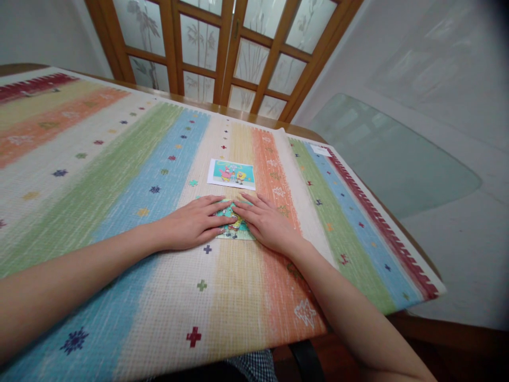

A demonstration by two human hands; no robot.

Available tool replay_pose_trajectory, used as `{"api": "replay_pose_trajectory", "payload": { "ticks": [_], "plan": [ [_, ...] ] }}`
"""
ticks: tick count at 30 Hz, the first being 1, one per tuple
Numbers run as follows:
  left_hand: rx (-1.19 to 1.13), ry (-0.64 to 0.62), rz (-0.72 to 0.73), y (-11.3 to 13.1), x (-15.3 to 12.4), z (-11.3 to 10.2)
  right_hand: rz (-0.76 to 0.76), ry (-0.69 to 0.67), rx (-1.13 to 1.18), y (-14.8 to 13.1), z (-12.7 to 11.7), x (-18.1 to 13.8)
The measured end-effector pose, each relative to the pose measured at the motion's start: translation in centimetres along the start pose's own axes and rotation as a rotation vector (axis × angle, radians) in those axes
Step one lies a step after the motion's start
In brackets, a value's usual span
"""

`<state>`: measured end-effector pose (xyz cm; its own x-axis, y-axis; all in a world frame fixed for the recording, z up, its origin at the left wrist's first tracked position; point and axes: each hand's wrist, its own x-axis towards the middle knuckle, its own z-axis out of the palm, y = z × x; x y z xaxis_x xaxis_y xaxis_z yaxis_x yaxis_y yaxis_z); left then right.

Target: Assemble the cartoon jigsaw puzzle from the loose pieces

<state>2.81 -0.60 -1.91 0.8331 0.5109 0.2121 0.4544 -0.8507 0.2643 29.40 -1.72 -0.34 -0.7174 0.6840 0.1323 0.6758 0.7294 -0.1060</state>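
Observation:
A jigsaw puzzle with a teal cartoon picture lies flat on the tablecloth, partly covered by both hands. My left hand rests palm down on its left part, fingers stretched out toward the right. On its upper right part lies my right hand, flat with the fingers extended. The fingertips of the two hands come close together over the middle. Just beyond them is a printed reference picture of the same cartoon kind, with a white border. One loose teal puzzle piece sits left of that picture.
A striped tablecloth with small printed figures covers the table. Near the far right edge lies a small white paper. Wooden doors with frosted panes stand behind the table, and a pale wall is at the right.

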Motion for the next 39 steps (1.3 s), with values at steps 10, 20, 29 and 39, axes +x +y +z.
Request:
{"api": "replay_pose_trajectory", "payload": {
  "ticks": [10,20,29,39],
  "plan": [
    [0.034,-0.029,-0.002,0.1,0.0,-0.2,0.031,-0.038,0.012,-1.0,-0.7,-0.1],
    [0.082,-0.055,0.003,0.1,0.1,-0.2,0.081,-0.040,-0.054,-1.0,-0.8,0.1],
    [0.063,-0.037,-0.007,0.1,0.0,-0.2,0.081,-0.078,-0.075,-1.7,-0.3,0.0],
    [0.086,-0.061,-0.006,0.3,0.2,-0.4,0.186,-0.036,-0.110,-4.3,0.5,-0.1]
  ]
}}
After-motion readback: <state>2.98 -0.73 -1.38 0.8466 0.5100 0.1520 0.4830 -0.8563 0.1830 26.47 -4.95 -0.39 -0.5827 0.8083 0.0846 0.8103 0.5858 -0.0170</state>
